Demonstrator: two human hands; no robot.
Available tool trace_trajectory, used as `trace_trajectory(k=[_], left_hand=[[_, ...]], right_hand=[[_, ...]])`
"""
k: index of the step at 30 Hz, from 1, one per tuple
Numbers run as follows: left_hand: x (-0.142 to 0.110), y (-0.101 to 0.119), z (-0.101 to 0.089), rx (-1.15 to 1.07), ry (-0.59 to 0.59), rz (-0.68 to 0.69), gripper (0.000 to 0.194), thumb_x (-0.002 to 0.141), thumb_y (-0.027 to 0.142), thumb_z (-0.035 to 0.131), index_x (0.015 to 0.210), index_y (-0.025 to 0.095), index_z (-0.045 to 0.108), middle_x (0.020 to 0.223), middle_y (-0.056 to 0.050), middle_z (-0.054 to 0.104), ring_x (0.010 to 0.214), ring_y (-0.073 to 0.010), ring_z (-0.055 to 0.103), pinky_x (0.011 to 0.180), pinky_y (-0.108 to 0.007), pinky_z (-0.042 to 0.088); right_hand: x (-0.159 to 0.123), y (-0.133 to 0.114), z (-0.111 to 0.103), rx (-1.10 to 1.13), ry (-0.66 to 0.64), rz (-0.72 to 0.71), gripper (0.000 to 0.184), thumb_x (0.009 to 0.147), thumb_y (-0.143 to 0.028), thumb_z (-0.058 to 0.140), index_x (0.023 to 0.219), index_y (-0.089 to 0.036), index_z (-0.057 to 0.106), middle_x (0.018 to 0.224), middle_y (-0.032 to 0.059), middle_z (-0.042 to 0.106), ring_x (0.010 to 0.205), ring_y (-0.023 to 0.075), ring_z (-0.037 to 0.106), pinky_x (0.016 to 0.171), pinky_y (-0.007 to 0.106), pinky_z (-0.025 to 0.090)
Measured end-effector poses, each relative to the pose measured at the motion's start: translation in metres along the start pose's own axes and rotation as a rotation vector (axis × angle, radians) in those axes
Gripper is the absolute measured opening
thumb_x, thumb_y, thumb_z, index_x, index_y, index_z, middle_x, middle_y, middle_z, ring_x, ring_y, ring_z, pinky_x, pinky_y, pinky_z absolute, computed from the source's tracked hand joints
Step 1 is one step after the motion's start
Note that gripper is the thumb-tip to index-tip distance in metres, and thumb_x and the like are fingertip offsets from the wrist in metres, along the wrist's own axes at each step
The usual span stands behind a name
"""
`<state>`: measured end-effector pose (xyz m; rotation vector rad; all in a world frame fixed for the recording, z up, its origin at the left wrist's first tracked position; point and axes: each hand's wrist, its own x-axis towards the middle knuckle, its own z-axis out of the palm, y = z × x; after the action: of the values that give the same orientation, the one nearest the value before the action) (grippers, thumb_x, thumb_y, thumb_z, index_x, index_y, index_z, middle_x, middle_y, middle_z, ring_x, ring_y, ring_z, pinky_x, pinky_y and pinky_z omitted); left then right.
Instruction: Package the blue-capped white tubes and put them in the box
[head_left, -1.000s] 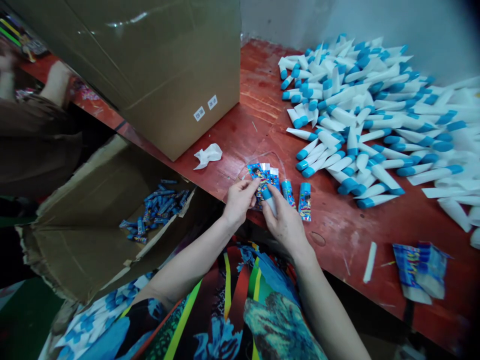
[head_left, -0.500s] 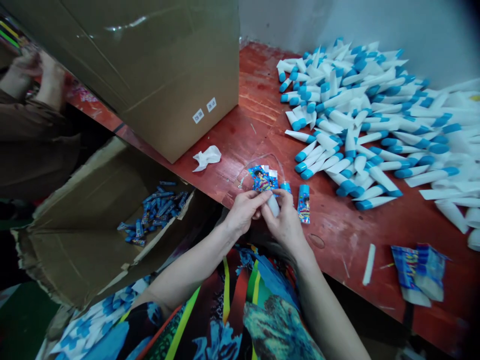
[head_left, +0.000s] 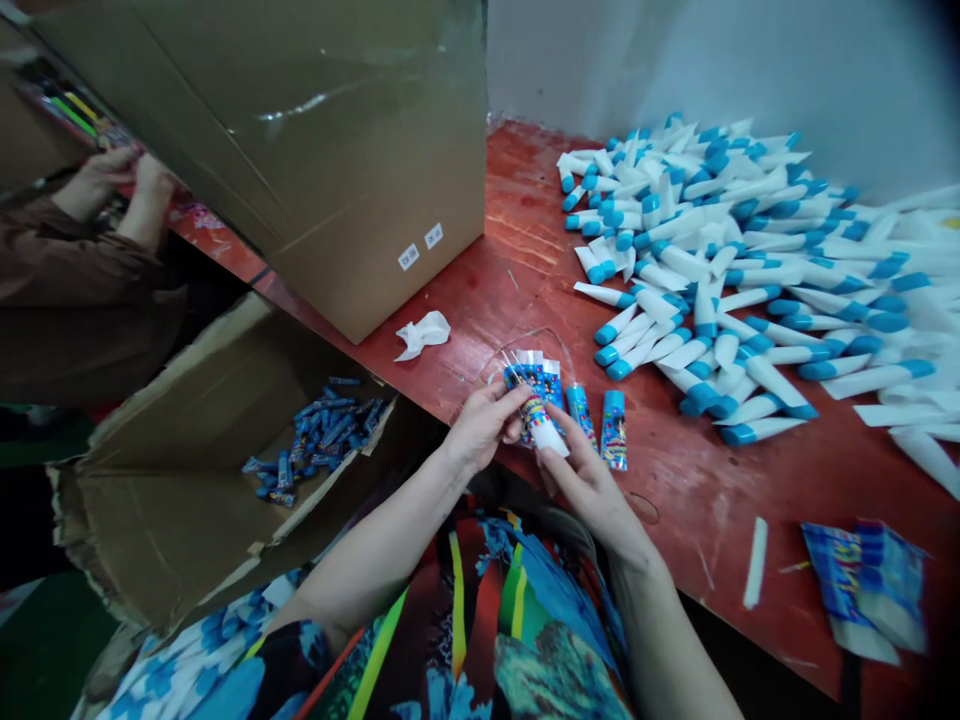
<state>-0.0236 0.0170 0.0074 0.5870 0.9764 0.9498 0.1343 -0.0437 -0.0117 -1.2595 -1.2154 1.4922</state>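
My left hand (head_left: 484, 427) and my right hand (head_left: 592, 490) meet over the front edge of a red-painted wooden table (head_left: 525, 235). Both grip a tilted tube (head_left: 536, 420) in a colourful printed sleeve, its white end sticking out toward me. Behind my fingers lies a small bunch of printed blue packets (head_left: 534, 378). Two sleeved tubes (head_left: 613, 431) lie just right of my right hand, one partly behind it. A large heap of white tubes with blue caps (head_left: 712, 270) covers the table's right side.
A tall cardboard carton (head_left: 300, 160) stands at the left of the table. Below the edge, an open carton (head_left: 172, 490) holds blue packaged tubes (head_left: 319, 440). A co-worker's hands (head_left: 112, 180) work at far left. Loose printed wrappers (head_left: 862, 590) lie front right.
The tube between my hands now shows its printed sleeve, where mostly white showed before. My right hand has shifted slightly down, and the co-worker's hands have moved.
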Motion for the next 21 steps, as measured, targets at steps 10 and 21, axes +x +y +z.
trace_trajectory(k=[10, 21], left_hand=[[-0.004, -0.017, 0.007, -0.033, -0.048, -0.050, 0.044, 0.078, 0.053, 0.084, 0.081, 0.018, 0.058, 0.043, 0.008, 0.045, 0.036, -0.0078, 0.040, 0.043, -0.024, 0.028], [-0.005, -0.024, 0.015, -0.009, -0.030, -0.087, 0.045, 0.078, 0.054, 0.085, 0.075, 0.017, 0.059, 0.042, 0.006, 0.046, 0.038, -0.0079, 0.043, 0.046, -0.025, 0.027]], right_hand=[[0.015, 0.012, 0.008, 0.008, 0.006, 0.013, 0.066, 0.098, -0.052, 0.062, 0.154, -0.023, 0.045, 0.058, -0.0061, 0.056, 0.036, 0.0141, 0.047, 0.033, 0.029, 0.036], [0.015, 0.014, 0.001, 0.023, 0.133, 0.074, 0.056, 0.090, -0.053, 0.069, 0.134, -0.021, 0.056, 0.053, -0.0084, 0.057, 0.032, 0.0124, 0.041, 0.030, 0.026, 0.028]])
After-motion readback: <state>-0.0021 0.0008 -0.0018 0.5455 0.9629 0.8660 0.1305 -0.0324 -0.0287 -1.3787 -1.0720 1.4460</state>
